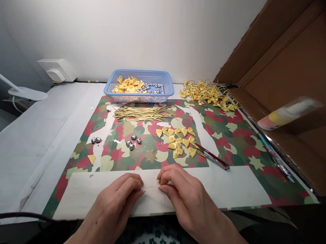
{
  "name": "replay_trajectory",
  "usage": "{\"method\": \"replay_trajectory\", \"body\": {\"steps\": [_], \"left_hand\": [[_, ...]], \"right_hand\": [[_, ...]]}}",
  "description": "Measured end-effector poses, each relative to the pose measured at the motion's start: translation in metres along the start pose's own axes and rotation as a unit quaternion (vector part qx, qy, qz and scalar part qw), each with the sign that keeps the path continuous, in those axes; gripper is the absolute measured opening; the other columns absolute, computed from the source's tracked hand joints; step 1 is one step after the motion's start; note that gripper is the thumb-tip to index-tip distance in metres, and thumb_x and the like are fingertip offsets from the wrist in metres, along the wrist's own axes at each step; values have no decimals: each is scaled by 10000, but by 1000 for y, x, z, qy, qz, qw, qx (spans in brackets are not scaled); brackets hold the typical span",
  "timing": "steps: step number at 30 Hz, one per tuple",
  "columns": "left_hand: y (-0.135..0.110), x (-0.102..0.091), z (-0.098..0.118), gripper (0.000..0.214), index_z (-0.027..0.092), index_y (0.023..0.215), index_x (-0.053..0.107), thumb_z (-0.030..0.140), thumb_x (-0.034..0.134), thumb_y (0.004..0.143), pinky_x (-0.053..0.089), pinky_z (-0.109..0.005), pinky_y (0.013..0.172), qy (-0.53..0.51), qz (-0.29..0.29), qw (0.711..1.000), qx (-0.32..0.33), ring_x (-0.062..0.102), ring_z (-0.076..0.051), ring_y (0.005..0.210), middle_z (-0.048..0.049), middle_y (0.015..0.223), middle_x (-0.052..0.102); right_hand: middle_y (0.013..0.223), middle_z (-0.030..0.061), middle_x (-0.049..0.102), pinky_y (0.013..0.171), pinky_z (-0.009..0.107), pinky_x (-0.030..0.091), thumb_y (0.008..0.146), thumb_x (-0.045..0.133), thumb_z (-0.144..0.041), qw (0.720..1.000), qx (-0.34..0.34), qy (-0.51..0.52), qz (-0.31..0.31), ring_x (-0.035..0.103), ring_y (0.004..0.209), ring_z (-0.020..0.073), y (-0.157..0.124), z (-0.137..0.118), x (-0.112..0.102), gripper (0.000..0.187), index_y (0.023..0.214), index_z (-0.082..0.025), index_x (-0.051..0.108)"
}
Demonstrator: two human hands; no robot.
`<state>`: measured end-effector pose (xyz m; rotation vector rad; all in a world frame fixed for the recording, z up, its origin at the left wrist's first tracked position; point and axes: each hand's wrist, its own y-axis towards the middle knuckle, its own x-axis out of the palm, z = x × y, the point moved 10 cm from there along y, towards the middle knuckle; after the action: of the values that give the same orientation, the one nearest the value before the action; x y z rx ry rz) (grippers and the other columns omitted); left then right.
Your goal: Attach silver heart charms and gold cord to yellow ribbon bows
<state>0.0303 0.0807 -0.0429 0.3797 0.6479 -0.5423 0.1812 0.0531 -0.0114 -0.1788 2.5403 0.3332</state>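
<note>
The left hand (119, 196) and right hand (185, 193) each have a tight, pinched grip on a thin, pale string (151, 186) over the white strip (230, 186). Past them lie silver beads (133, 137) and yellow bows (172, 139), then gold ties (141, 114), then a blue basket (139, 98).

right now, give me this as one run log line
left hand: pinched, over long white papery sheet; right hand: pinched, same sheet; anything held: unclear; small yellow ribbon bows: beyond right hand

the left hand (118, 195) and right hand (188, 193) face each other, slightly apart, with fingers (170, 176) curled and pinched.
</note>
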Motion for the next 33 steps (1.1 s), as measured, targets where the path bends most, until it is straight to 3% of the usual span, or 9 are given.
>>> {"method": "replay_trajectory", "body": {"steps": [5,8,12,15,18,21,26,29,33], "left_hand": [[5,-5,-12,192,248,893,594,223,514,1066,515,-204,579,-40,8,997,-67,585,-131,585,44,709,621],[4,-6,-16,118,259,1019,705,230,592,1036,583,-212,654,-117,25,989,-81,696,-150,685,4,868,751],[3,-7,-24,245,300,1186,802,279,610,1034,588,-234,674,-246,84,953,-157,689,-152,732,-51,1166,797],[9,17,-19,301,281,1244,807,318,742,952,526,-205,560,-360,15,908,-215,599,-137,598,-20,799,788],[15,30,-12,185,237,1034,850,272,842,852,494,-185,525,-418,-15,879,-229,592,-127,564,13,639,709],[18,29,-11,112,207,786,832,239,794,887,534,-208,577,-396,-12,892,-217,629,-136,586,-3,656,716],[11,16,-16,213,228,795,836,315,740,964,570,-251,673,-371,-7,904,-212,670,-173,674,-28,728,751],[6,13,-17,293,241,706,828,450,824,911,582,-272,815,-433,0,869,-239,704,-202,860,-64,921,787],[4,18,-13,394,233,585,771,550,960,722,596,-297,852,-572,32,771,-278,707,-239,988,-82,1022,786]], "right_hand": [[737,-70,554,585,234,384,1035,488,-129,999,9,38,1,504,618,101,7,-9,-12,165,921,-242,524],[749,-63,608,606,218,408,1032,513,-126,999,-6,37,31,552,647,95,10,-11,-21,151,975,-234,602],[799,-35,670,659,213,468,1034,512,-115,996,-16,80,37,625,695,98,14,-11,-23,174,984,-215,645],[779,-33,655,634,215,467,1036,519,-128,995,-18,89,42,616,680,102,17,-14,-25,168,990,-213,657],[756,-44,640,589,203,450,1019,522,-117,995,-22,80,55,579,637,94,18,-17,-28,166,1004,-219,652],[769,-45,670,571,192,450,1012,539,-116,994,-25,60,87,583,612,87,14,-16,-35,172,1062,-229,658],[804,-35,711,619,177,502,1013,548,-115,992,-10,74,97,657,663,92,10,-9,-39,241,1164,-239,688],[785,-32,711,600,188,495,1007,538,-116,992,-7,74,98,647,636,96,11,-10,-39,232,1138,-229,692],[733,-38,678,568,207,458,1004,512,-128,995,21,74,61,612,608,103,14,-4,-23,183,1063,-210,665]]}}
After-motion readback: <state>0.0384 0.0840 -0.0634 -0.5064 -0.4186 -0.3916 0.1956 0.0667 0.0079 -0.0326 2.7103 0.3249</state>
